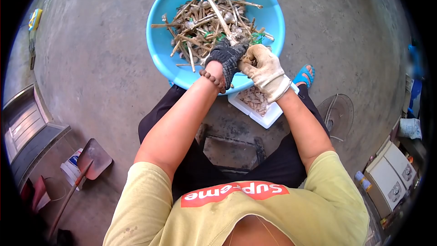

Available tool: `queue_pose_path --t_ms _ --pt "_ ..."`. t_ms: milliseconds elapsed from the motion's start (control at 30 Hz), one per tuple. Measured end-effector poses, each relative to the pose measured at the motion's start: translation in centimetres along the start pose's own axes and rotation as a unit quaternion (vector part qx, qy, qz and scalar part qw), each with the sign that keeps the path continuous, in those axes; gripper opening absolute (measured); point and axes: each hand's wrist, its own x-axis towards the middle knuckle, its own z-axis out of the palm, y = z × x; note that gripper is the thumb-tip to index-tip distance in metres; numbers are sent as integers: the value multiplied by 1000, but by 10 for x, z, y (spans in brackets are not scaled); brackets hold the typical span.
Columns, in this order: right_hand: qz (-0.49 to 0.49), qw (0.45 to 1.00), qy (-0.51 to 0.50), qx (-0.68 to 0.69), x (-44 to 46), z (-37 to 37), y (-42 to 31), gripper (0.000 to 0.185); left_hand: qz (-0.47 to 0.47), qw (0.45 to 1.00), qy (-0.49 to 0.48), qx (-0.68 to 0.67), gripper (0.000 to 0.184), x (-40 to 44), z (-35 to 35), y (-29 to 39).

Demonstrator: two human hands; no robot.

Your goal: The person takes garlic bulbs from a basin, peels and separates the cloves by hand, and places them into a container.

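My left hand (226,58), in a dark grey knit glove with a beaded bracelet at the wrist, is closed round the lower end of a garlic stalk (214,8). The long dry stalk points up and away over the basin. Against it, my right hand (264,68) in a whitish work glove has its fingers curled in a pinch at the garlic's bulb end, which the gloves mostly hide. Both hands are over the near rim of a blue basin (159,59). Inside lies a heap of dried garlic with stalks (195,29), with bits of green netting among it.
Below my right hand, a white foam box (269,117) holds loose garlic cloves (253,100). A round fan guard (337,114) lies right of my leg. At left are a shovel (94,158) and a white bucket (72,173); cartons (390,173) stand at right.
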Motion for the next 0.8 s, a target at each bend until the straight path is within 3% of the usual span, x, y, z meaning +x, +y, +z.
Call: queue_pose_path --t_ms 167,333,533,800 --pt "-58 997 9 -44 0 0 0 21 8 1000 13 -25 38 1 2 -2" --pt "-65 994 -3 -87 -1 1 3 23 -41 990 -116 -66 33 5 -16 13" --pt "-20 1000 18 5 3 3 10 22 -19 997 -64 -35 38 5 3 2" --pt "-61 995 18 -74 2 2 12 21 -28 994 -85 -55 29 5 6 4"
